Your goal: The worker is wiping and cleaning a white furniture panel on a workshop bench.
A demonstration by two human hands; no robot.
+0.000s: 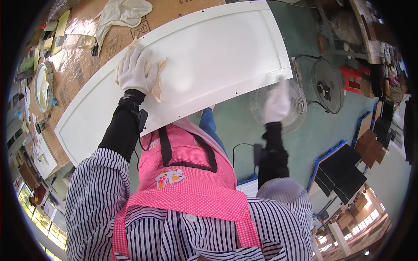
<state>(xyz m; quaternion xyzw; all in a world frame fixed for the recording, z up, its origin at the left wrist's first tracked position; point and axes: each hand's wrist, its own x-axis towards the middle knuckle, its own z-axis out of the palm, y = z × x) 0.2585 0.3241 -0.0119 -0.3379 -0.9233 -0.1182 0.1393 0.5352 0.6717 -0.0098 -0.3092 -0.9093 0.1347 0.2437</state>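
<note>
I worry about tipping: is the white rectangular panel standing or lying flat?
Lying flat: the panel faces up beneath the white-gloved left hand.

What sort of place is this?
Probably a workshop, perhaps one for furniture, though I can't be sure. A large white panel lies partly over a brown-covered table, a gloved left hand rests a cloth on it, and a big caged fan stands nearby.
</note>
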